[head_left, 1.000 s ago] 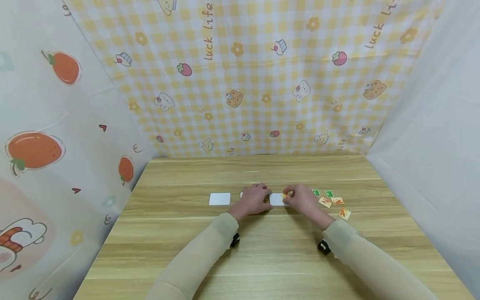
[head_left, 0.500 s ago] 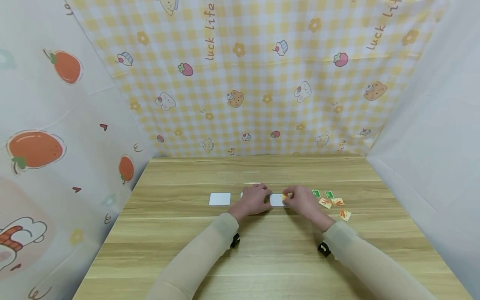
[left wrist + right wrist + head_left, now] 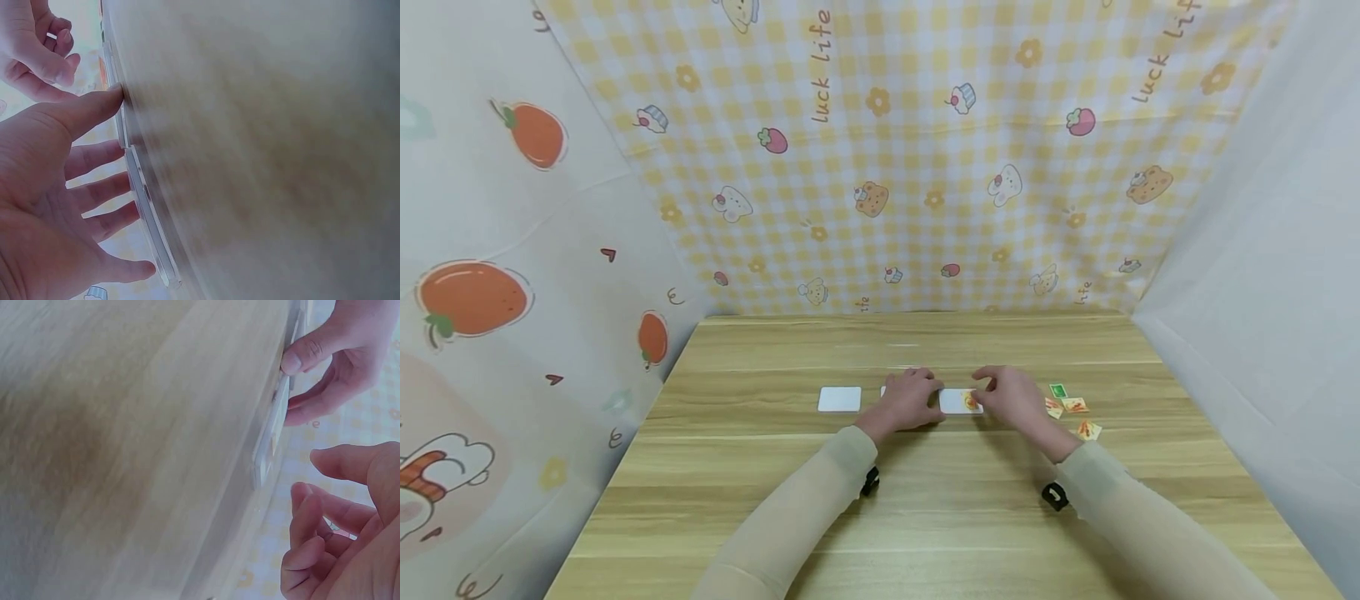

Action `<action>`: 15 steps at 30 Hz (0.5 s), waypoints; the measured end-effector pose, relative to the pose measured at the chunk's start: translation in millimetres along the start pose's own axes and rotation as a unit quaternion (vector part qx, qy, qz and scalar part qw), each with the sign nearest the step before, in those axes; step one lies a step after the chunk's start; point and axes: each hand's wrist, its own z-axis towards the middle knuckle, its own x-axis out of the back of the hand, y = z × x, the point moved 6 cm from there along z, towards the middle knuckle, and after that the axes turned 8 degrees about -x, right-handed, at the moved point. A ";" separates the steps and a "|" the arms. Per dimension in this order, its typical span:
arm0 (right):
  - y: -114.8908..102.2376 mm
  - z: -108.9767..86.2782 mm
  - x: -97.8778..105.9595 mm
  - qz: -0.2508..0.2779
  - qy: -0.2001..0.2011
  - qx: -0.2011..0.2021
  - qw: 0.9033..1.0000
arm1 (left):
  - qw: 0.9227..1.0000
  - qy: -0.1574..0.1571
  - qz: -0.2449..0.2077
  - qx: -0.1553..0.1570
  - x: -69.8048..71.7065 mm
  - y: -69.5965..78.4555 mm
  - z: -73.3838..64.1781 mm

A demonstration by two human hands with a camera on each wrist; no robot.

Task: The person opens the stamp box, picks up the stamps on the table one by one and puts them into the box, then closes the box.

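Note:
In the head view my left hand (image 3: pixel 910 398) holds the left end of a white rectangular card (image 3: pixel 953 401), thumb at the near edge and index finger at the far edge. Its other fingers reach over a second white card that is mostly hidden beneath. A small orange-and-yellow picture piece (image 3: pixel 970 401) lies on the held card's right end. My right hand (image 3: pixel 1011 400) hovers just right of that piece. The right wrist view shows the thumb (image 3: pixel 340 462) apart from the index finger, nothing between them, and the other fingers curled in.
A third white card (image 3: pixel 839 399) lies on the wooden table (image 3: pixel 925 517) to the left. Right of my right hand are loose orange picture pieces (image 3: pixel 1076 405) and a small green piece (image 3: pixel 1058 390). A thin transparent sheet's edge (image 3: pixel 902 345) glints behind the cards. Patterned cloth (image 3: pixel 902 167) hangs behind.
My right hand has let go of the picture piece, spread its thumb and index finger, and shifted slightly right. The piece stays on the card. My left hand has kept its place.

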 end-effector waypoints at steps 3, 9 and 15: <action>-0.3 -1.3 3.5 0.001 -0.005 0.008 1.000 | 1.000 0.001 0.000 -0.001 -0.2 -0.1 -0.3; 3.4 -3.4 11.8 0.012 -0.012 0.010 1.000 | 1.000 0.007 0.003 -0.001 -0.5 0.0 -0.4; 8.7 -4.1 27.0 0.023 -0.009 0.018 1.000 | 1.000 0.009 0.003 -0.001 0.3 0.3 -1.5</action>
